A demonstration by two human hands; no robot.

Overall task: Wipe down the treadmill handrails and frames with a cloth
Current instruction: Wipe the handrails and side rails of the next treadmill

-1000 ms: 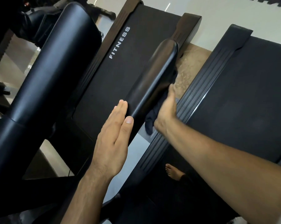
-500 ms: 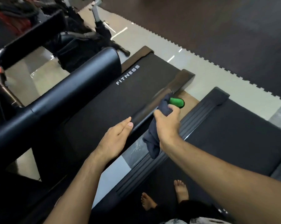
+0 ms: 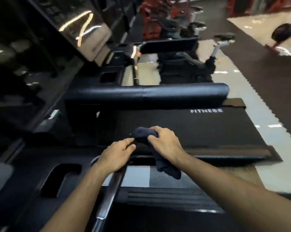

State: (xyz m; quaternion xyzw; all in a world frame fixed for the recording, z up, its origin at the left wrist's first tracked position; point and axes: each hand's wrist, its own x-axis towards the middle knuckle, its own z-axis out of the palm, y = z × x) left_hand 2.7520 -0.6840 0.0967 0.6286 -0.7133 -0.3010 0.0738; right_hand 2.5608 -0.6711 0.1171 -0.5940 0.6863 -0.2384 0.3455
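My right hand (image 3: 166,143) grips a dark navy cloth (image 3: 166,168) and presses its bunched upper part over the end of the near black handrail, where a tiny spot of green shows at the cloth's left edge. The loose tail of the cloth hangs below my wrist. My left hand (image 3: 116,154) sits just left of the cloth with fingers curled around the same rail, thumb and forefinger almost touching the cloth. The rail itself is mostly hidden under both hands. A second padded black handrail (image 3: 146,92) runs across, farther away.
The black belt (image 3: 200,128) marked FITNESS lies between the two rails. A silver bar (image 3: 109,195) slants down below my left wrist, beside a black console tray (image 3: 32,178) with a cutout. Exercise bikes (image 3: 183,69) stand behind. The ribbed deck (image 3: 158,195) of another treadmill is nearest.
The view has swung round and lifted. My right hand moved the cloth onto the rail's green-tipped end, covering it. My left hand went from lying flat to curling beside the cloth.
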